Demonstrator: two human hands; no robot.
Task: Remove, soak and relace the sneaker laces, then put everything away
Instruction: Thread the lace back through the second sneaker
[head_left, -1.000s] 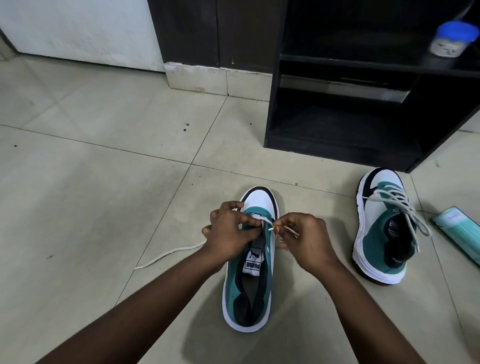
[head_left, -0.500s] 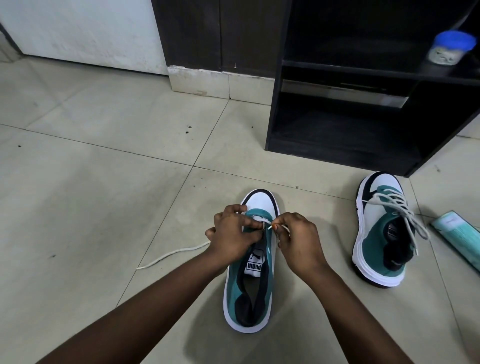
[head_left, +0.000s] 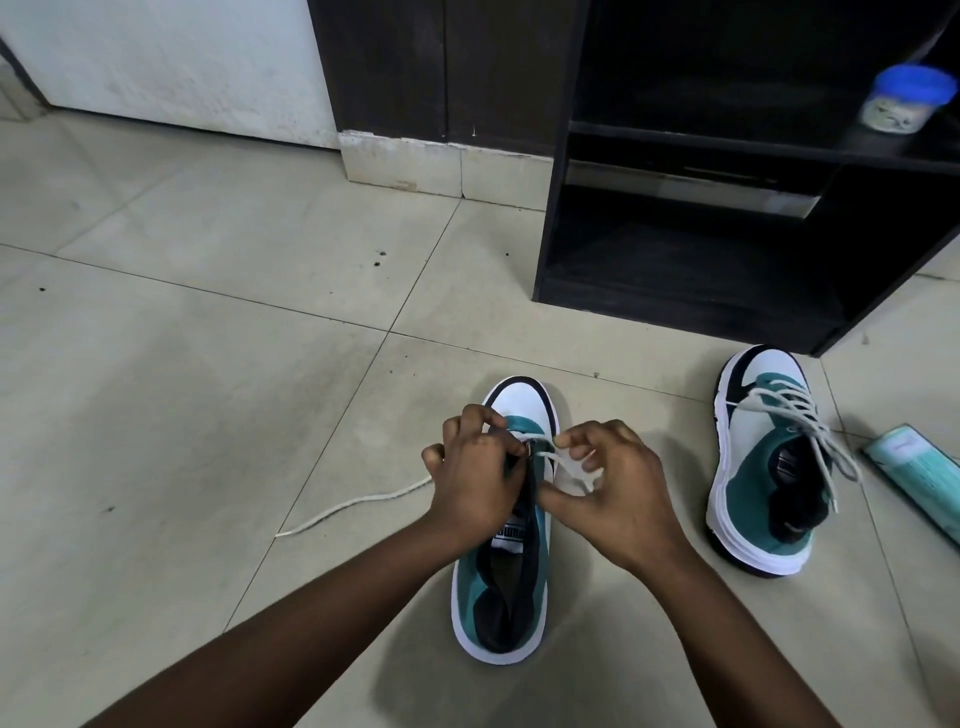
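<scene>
A teal, white and black sneaker (head_left: 501, 597) stands on the tiled floor in front of me, toe pointing away. My left hand (head_left: 475, 483) grips its upper left side by the front eyelets. My right hand (head_left: 608, 488) pinches the white lace (head_left: 558, 457) just right of the eyelets. The lace's other end (head_left: 353, 504) trails left across the floor. A second matching sneaker (head_left: 763, 462) stands to the right, its grey-white lace threaded and lying loose.
A black open shelf unit (head_left: 727, 208) stands beyond the shoes, with a blue-lidded jar (head_left: 906, 104) on its middle shelf. A pale green flat packet (head_left: 919, 478) lies on the floor at the far right. A white wall and dark door frame stand behind.
My right hand has drawn a short length of lace out to the right of the eyelet, with its fingers spread wider. My left hand stays on the shoe.
</scene>
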